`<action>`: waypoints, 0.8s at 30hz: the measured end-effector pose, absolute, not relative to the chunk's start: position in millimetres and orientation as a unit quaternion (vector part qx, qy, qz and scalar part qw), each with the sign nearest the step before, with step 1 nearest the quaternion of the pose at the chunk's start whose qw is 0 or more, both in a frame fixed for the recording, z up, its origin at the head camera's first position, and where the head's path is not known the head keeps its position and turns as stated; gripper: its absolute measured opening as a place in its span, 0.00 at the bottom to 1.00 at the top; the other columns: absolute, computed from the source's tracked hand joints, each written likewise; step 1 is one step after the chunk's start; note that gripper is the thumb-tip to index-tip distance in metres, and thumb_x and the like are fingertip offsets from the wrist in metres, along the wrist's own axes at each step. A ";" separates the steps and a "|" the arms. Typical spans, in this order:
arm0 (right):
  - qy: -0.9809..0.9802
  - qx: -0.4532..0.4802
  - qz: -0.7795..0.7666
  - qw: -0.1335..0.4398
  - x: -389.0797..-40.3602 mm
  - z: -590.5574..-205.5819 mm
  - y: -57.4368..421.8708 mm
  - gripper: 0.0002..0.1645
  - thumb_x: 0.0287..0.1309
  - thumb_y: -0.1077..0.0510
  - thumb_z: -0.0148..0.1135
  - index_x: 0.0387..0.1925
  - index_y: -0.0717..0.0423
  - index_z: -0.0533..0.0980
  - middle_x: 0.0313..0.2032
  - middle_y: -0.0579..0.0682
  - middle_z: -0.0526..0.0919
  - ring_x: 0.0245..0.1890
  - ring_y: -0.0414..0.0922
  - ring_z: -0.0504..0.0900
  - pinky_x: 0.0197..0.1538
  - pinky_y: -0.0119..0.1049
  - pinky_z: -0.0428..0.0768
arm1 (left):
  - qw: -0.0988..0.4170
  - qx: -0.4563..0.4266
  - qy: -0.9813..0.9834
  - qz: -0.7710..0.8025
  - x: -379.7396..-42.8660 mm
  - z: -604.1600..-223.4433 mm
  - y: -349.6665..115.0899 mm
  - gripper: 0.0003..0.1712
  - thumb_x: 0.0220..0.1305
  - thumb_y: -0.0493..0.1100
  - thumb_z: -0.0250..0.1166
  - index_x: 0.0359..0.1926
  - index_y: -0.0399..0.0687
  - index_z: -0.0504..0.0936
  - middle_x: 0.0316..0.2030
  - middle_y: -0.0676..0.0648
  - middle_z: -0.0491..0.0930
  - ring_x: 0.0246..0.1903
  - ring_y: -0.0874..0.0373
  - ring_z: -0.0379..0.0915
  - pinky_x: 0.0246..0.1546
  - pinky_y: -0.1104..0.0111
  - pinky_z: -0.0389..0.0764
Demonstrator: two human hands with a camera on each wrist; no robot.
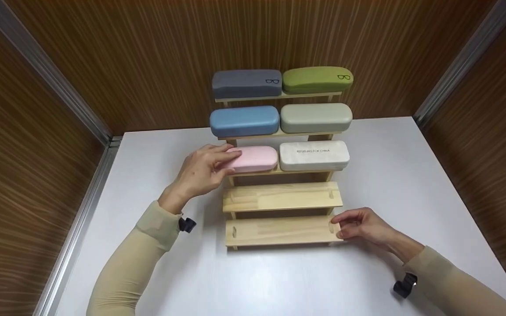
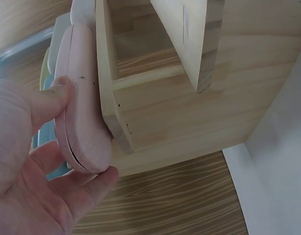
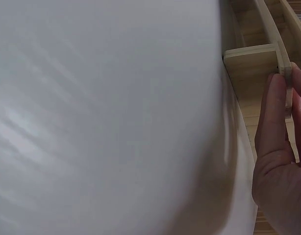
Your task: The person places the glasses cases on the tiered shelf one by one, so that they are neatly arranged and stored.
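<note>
My left hand [image 1: 202,169] holds the left end of a pink glasses case [image 1: 257,159] on the third tier down of a stepped wooden rack [image 1: 283,231]. In the left wrist view, the thumb lies on one side of the pink case [image 2: 84,107] and the fingers curl beneath its end. My right hand [image 1: 365,228] pinches the right end of the rack's lowest tier. From the right wrist, thumb and fingers [image 3: 274,107] show on both faces of that board. A white glasses case [image 1: 314,161] with printed lettering sits right of the pink one.
Above, a blue case [image 1: 244,121] and a pale grey-green case [image 1: 316,118] share one tier. The top tier bears a dark grey-blue case [image 1: 246,84] and a green case [image 1: 316,80]. The rack stands on a white table [image 1: 411,175] between wood-patterned walls [image 1: 147,57].
</note>
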State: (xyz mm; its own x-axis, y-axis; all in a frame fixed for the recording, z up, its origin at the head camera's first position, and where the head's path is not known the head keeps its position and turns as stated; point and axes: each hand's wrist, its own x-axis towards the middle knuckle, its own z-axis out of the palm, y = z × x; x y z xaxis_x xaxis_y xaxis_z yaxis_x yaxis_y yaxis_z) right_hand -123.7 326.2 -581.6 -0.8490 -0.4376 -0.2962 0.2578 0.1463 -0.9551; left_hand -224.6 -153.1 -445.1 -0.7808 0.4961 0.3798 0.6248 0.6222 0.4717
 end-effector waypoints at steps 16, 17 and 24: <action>0.710 -0.053 -0.647 0.272 -122.0 -578.4 327.8 0.22 0.61 0.72 0.76 0.56 0.57 0.90 0.36 0.37 0.89 0.38 0.31 0.88 0.48 0.29 0.94 | 0.108 -0.311 -0.888 -0.321 -223.0 -449.4 -145.8 0.25 0.71 0.40 0.77 0.67 0.50 0.90 0.71 0.38 0.86 0.67 0.38 0.85 0.71 0.42 0.85; 0.710 -0.051 -0.647 0.272 -122.0 -577.8 327.7 0.22 0.61 0.72 0.76 0.56 0.57 0.90 0.36 0.37 0.89 0.38 0.31 0.88 0.48 0.29 0.94 | 0.108 -0.312 -0.887 -0.323 -222.9 -449.6 -145.6 0.25 0.71 0.40 0.77 0.68 0.50 0.90 0.71 0.38 0.86 0.67 0.38 0.85 0.71 0.42 0.84; 0.714 -0.052 -0.641 0.276 -122.8 -573.5 328.2 0.22 0.61 0.71 0.77 0.57 0.60 0.89 0.38 0.37 0.91 0.40 0.32 0.88 0.48 0.30 0.94 | 0.133 -0.320 -0.871 -0.347 -222.2 -451.6 -147.4 0.27 0.68 0.43 0.82 0.66 0.45 0.91 0.71 0.38 0.86 0.70 0.37 0.82 0.76 0.43 0.81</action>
